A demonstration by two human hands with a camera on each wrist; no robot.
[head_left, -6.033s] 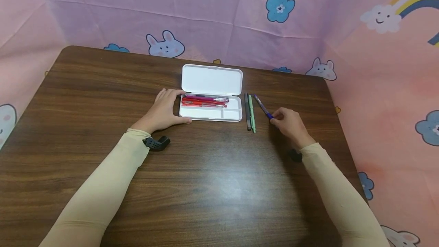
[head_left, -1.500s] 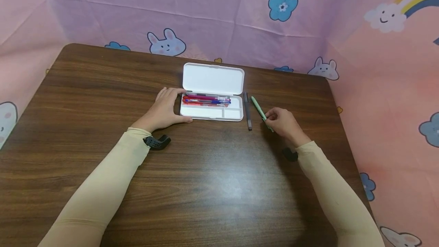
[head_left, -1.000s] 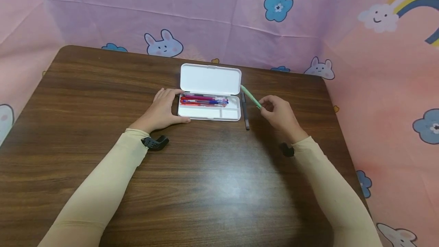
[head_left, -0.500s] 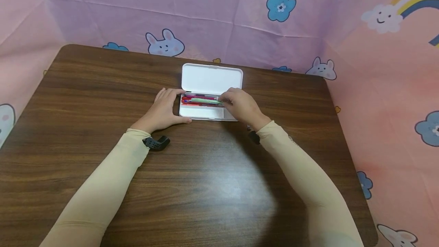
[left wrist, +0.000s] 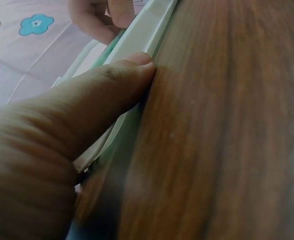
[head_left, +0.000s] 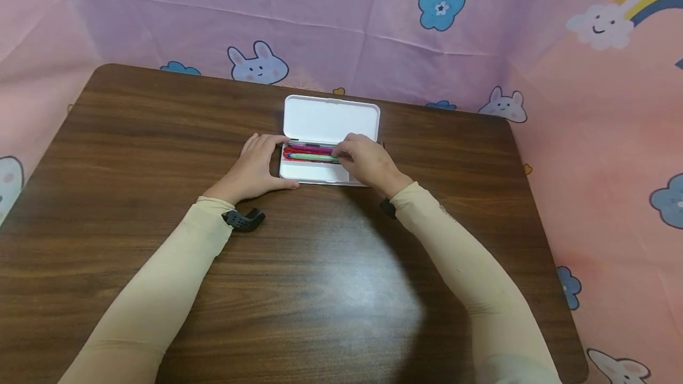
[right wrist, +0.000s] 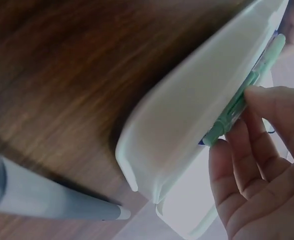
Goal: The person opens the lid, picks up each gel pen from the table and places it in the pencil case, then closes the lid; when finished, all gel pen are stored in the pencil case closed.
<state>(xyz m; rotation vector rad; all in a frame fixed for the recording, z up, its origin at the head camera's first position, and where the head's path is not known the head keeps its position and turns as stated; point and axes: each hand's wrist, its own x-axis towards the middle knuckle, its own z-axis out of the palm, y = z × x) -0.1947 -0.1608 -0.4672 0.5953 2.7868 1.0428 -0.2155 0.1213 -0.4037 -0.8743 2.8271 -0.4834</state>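
A white pencil case [head_left: 315,173] lies on the table with its lid [head_left: 331,118] raised. My left hand [head_left: 249,168] holds the case's left end, index finger at the back and thumb along the front wall; the thumb [left wrist: 107,85] shows large in the left wrist view. In the long compartment lie several red, magenta and blue pens [head_left: 308,149]. My right hand [head_left: 370,162] reaches over the case's right part and pinches a light green pen [right wrist: 237,107] near one end. That pen lies lengthwise over the others, its held end hidden in the head view.
A grey pen [right wrist: 52,192] lies on the table beside the case's right end, mostly hidden by the right hand in the head view. Brown wooden table [head_left: 299,289] extends around the case. A patterned cloth [head_left: 331,22] hangs behind it.
The blue pen, then the green one, have gone from the table at the right to the case in the right hand. The left hand has stayed at the case's left end.
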